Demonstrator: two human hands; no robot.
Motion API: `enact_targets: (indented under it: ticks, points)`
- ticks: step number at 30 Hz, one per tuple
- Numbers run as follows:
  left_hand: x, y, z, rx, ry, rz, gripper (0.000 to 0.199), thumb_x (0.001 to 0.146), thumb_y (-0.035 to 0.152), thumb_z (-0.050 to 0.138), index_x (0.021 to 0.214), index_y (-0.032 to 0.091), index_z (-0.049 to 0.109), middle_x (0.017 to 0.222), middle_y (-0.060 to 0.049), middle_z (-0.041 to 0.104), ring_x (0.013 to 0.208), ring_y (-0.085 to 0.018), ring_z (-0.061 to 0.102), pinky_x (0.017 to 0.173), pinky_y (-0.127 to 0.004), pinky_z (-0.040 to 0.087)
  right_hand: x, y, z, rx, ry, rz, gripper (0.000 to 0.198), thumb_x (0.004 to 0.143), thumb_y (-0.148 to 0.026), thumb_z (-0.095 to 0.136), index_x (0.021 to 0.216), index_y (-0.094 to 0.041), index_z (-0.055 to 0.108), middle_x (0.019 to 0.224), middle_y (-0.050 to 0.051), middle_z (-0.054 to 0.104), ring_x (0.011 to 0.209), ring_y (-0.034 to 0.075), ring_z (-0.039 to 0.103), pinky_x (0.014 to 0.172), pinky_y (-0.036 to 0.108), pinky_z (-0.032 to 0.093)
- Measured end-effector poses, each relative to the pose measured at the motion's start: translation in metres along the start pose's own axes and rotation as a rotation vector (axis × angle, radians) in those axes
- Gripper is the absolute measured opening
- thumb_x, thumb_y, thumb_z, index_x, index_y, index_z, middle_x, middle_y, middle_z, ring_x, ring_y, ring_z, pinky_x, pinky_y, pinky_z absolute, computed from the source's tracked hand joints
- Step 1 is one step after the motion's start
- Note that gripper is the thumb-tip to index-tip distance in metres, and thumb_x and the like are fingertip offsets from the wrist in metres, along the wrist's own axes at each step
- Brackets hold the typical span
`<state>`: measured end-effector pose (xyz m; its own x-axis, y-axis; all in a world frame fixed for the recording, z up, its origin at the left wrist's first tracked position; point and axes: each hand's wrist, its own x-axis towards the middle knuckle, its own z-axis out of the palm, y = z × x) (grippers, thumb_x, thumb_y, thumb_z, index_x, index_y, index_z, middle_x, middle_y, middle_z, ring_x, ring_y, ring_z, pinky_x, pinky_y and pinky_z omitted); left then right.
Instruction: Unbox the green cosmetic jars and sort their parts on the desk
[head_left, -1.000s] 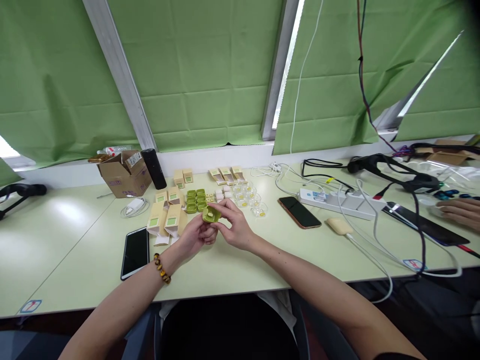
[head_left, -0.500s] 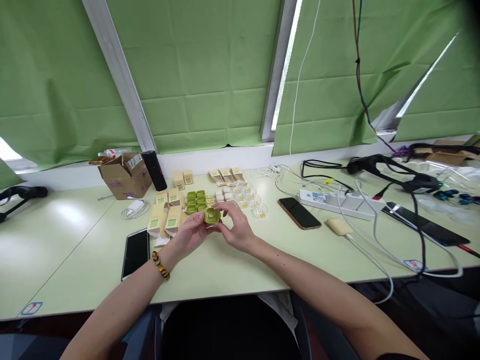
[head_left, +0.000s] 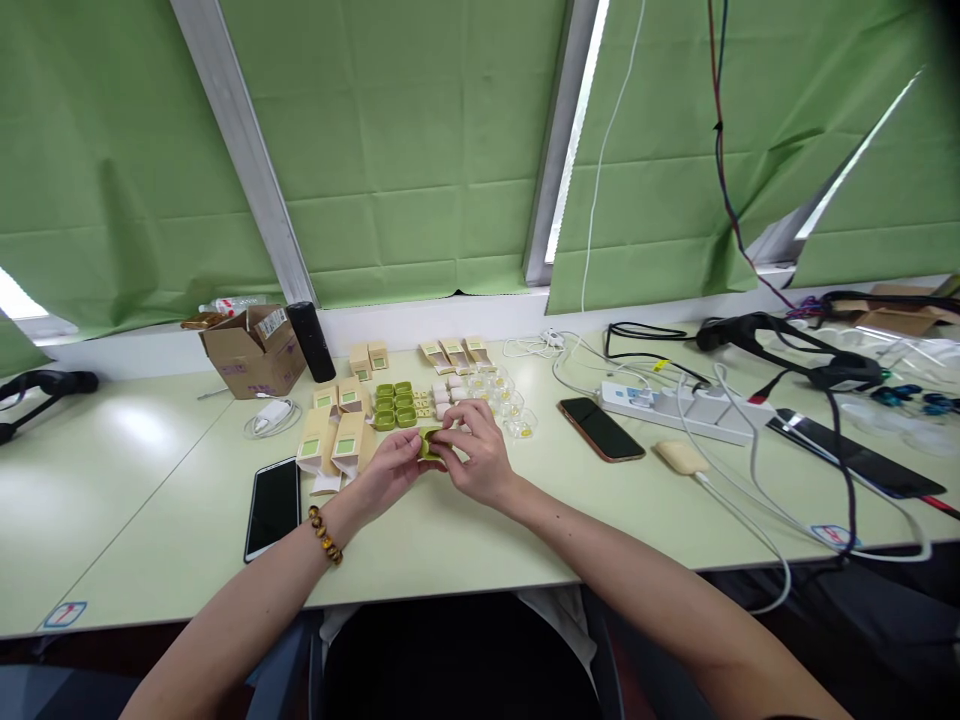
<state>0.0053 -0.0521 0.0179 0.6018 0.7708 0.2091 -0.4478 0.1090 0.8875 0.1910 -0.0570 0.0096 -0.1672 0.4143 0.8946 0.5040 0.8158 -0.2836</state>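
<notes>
Over the middle of the table, my left hand [head_left: 390, 467] is closed on the left side of a small green square cup [head_left: 427, 438], which is tilted. My right hand [head_left: 478, 457] has its thumb and fingers pinched at the cup's right side and opening, hiding much of it. Whether the right fingers also hold something small inside, I cannot tell. Just behind my hands sit several similar green cups [head_left: 394, 404] in rows, small yellow pieces [head_left: 424, 404], whitish blocks [head_left: 440, 395] and clear plastic covers with yellow spots [head_left: 517, 424].
Open cream cartons [head_left: 350, 440] stand left of the cups, with more cartons [head_left: 454, 353] behind. A phone [head_left: 272, 508] lies at left, another [head_left: 602, 429] at right. Beyond are a power strip [head_left: 679, 410], cables, a cardboard box [head_left: 253, 352] and a black cylinder [head_left: 311, 342].
My right hand's fingers have moved from the cup's edge over its opening, covering more of it. The cup has tilted and turned in my left hand.
</notes>
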Motion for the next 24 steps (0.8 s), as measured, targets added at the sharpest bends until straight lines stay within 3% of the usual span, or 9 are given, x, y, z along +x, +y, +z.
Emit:
enact_targets:
  ticks: [3, 11, 17, 21, 24]
  points:
    - [0.001, 0.0, -0.001, 0.024, -0.005, 0.003, 0.035, 0.093, 0.041, 0.077, 0.114, 0.014, 0.075, 0.112, -0.014, 0.068, 0.097, -0.021, 0.064, 0.093, -0.038, 0.054, 0.001, -0.001, 0.0, -0.018, 0.019, -0.014, 0.016, 0.09, -0.016, 0.07, 0.093, -0.029, 0.078, 0.094, 0.009, 0.061, 0.1, 0.03, 0.053, 0.082, 0.049, 0.052]
    - [0.002, -0.002, -0.006, 0.01, 0.015, -0.008, 0.031, 0.091, 0.042, 0.078, 0.105, 0.014, 0.075, 0.106, -0.012, 0.069, 0.094, -0.021, 0.066, 0.089, -0.038, 0.054, -0.001, 0.0, 0.001, -0.075, 0.039, -0.083, 0.015, 0.094, -0.018, 0.066, 0.094, -0.029, 0.076, 0.094, 0.009, 0.062, 0.1, 0.03, 0.055, 0.083, 0.05, 0.054]
    - [0.005, -0.006, -0.019, -0.107, 0.178, 0.046, 0.024, 0.092, 0.036, 0.076, 0.1, 0.014, 0.073, 0.109, -0.013, 0.072, 0.102, -0.025, 0.069, 0.092, -0.043, 0.058, -0.005, 0.004, -0.012, -0.121, 0.252, -0.165, 0.013, 0.092, -0.026, 0.07, 0.097, -0.036, 0.078, 0.079, 0.007, 0.056, 0.088, 0.029, 0.058, 0.078, 0.05, 0.054]
    - [0.006, -0.003, -0.02, -0.139, 0.253, 0.082, 0.017, 0.093, 0.03, 0.074, 0.101, 0.016, 0.072, 0.111, -0.012, 0.074, 0.103, -0.024, 0.07, 0.09, -0.041, 0.06, -0.003, 0.011, -0.021, -0.043, 0.165, -0.061, 0.009, 0.092, -0.035, 0.071, 0.094, -0.039, 0.079, 0.075, 0.006, 0.061, 0.083, 0.029, 0.059, 0.081, 0.053, 0.052]
    - [0.006, 0.001, -0.015, -0.12, 0.258, 0.093, 0.031, 0.094, 0.029, 0.072, 0.123, 0.019, 0.068, 0.112, -0.012, 0.074, 0.101, -0.023, 0.072, 0.089, -0.039, 0.06, 0.005, 0.008, -0.021, 0.156, 0.182, 0.114, 0.009, 0.091, -0.041, 0.074, 0.089, -0.033, 0.077, 0.082, 0.007, 0.069, 0.086, 0.029, 0.063, 0.086, 0.055, 0.053]
